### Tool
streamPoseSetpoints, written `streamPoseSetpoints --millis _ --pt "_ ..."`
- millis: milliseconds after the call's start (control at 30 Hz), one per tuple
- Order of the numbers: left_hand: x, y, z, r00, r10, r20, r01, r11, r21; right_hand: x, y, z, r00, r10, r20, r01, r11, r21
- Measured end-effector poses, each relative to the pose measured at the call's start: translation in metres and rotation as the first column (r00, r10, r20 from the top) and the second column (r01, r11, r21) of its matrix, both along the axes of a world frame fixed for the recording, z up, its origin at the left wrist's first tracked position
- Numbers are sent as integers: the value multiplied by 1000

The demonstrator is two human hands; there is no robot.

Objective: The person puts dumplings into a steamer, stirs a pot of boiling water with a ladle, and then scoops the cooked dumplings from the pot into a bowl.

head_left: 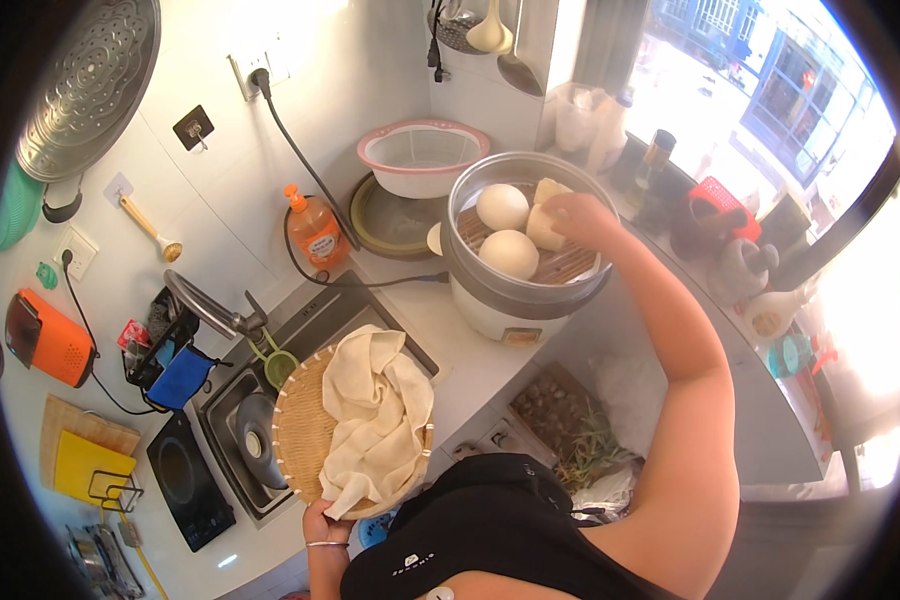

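Note:
My right hand [578,215] reaches into the steamer pot [490,275] and grips a pale bun [543,228] at its right side. Two round white buns [503,207] [510,253] and another pale piece [549,189] lie on the steamer rack inside. My left hand [322,522] holds the near rim of a round woven bamboo tray [298,430] over the counter's edge. A cream cloth [375,415] lies crumpled across that tray.
A sink [270,400] with a pot lid and a tap lies left of the tray. An orange soap bottle [316,228], a pink-rimmed strainer bowl [422,155] and a black cable stand behind. A black induction plate [188,478] sits at the lower left. Bottles and jars crowd the window sill at right.

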State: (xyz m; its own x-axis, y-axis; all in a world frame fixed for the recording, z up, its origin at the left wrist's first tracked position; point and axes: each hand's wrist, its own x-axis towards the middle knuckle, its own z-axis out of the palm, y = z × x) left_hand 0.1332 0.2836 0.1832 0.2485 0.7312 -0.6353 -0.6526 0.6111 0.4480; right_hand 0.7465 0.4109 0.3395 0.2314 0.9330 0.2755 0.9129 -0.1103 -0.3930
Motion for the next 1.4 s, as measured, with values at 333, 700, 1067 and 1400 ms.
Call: streamPoseSetpoints --millis 333,700,1067,1400 --pt "-1 -23 -11 971 233 42 -229 970 -86 -35 109 55 990 113 -85 -93 974 207" --pt "44 -68 -23 855 493 -161 -504 863 -38 -201 176 52 534 830 -161 -831 550 79" --pt "10 -56 -74 416 903 -109 -899 426 99 -276 156 -137 268 895 -356 -939 160 -303" --pt "-89 -32 -89 292 938 -189 -940 317 124 -476 129 -283 281 960 -9 -933 271 -238"
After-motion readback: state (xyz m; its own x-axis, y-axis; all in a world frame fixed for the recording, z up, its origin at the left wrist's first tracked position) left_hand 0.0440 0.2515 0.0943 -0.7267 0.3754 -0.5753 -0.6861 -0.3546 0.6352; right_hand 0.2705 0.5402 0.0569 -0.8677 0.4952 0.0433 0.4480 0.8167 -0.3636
